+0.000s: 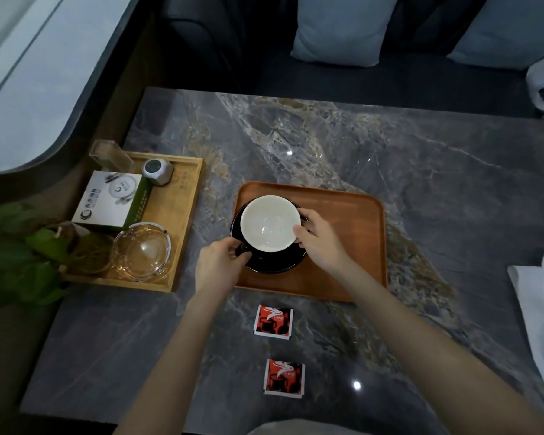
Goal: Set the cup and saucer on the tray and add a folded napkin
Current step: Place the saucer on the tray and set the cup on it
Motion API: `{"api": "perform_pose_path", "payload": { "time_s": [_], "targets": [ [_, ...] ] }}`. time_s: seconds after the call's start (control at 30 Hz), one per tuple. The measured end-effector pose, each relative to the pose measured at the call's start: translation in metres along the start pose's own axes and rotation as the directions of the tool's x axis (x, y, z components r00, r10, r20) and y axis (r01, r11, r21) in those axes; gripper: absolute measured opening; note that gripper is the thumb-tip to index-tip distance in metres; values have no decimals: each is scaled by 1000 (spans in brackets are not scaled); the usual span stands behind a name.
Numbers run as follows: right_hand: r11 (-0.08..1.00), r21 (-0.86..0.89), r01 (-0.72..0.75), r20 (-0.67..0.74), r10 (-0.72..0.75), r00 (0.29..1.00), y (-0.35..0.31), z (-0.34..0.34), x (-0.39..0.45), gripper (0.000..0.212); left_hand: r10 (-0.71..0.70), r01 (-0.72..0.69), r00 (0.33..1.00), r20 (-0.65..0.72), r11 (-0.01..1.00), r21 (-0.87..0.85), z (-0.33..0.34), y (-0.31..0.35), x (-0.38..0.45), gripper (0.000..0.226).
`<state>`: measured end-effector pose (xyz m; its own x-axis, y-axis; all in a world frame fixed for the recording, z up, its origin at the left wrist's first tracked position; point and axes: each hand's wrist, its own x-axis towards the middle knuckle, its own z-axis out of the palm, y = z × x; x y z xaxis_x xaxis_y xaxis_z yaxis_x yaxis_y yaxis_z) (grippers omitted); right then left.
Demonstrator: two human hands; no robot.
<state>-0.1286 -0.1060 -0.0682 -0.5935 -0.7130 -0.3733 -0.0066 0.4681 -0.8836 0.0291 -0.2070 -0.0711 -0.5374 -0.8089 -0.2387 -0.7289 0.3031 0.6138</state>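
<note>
A cup (269, 223), black outside and white inside, stands on a black saucer (275, 265) at the left end of the brown wooden tray (349, 233). My left hand (220, 262) pinches the cup's handle at its lower left. My right hand (319, 238) grips the cup's right rim, fingers over the edge. Two red and white packets lie on the table in front of the tray, one nearer the tray (273, 320) and one nearer to me (284, 376). No folded napkin shows clearly.
A lighter wooden tray (182, 233) at the left holds a white box (107, 200), a glass ashtray (141, 251), a small grey clock (157, 171) and a clear holder. Green leaves (22, 262) overhang the table's left edge. White cloth (537, 302) lies at the right edge. Cushions sit behind.
</note>
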Motion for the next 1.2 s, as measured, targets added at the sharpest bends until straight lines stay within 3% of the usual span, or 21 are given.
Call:
{"api": "perform_pose_path", "payload": {
  "time_s": [0.17,0.37,0.53,0.63,0.8,1.03,1.2],
  "targets": [
    [999,-30,-19,-52,17,998,1,-1,-8,32,12,-12,1000,1,999,33,0,2,-2,26],
    [961,-273,35,-114,-69,991,-2,0,-13,31,30,-32,999,22,996,85,-3,8,-3,26],
    [867,-494,66,-15,-84,996,-9,-12,-22,33,49,-89,986,158,962,259,-12,17,2,19],
    [772,-613,171,111,-130,985,-15,-24,-32,33,67,-159,966,250,915,371,-23,25,5,23],
    [633,-700,330,213,-256,943,-20,-48,-47,21,156,-225,969,194,879,420,-33,48,-5,27],
    [605,-710,360,142,-377,915,-15,-116,-78,19,288,-313,950,123,885,344,-3,123,-43,26],
    [653,-691,309,35,-396,918,1,-188,-110,17,427,-445,895,125,869,215,48,177,-73,19]
  ]
}}
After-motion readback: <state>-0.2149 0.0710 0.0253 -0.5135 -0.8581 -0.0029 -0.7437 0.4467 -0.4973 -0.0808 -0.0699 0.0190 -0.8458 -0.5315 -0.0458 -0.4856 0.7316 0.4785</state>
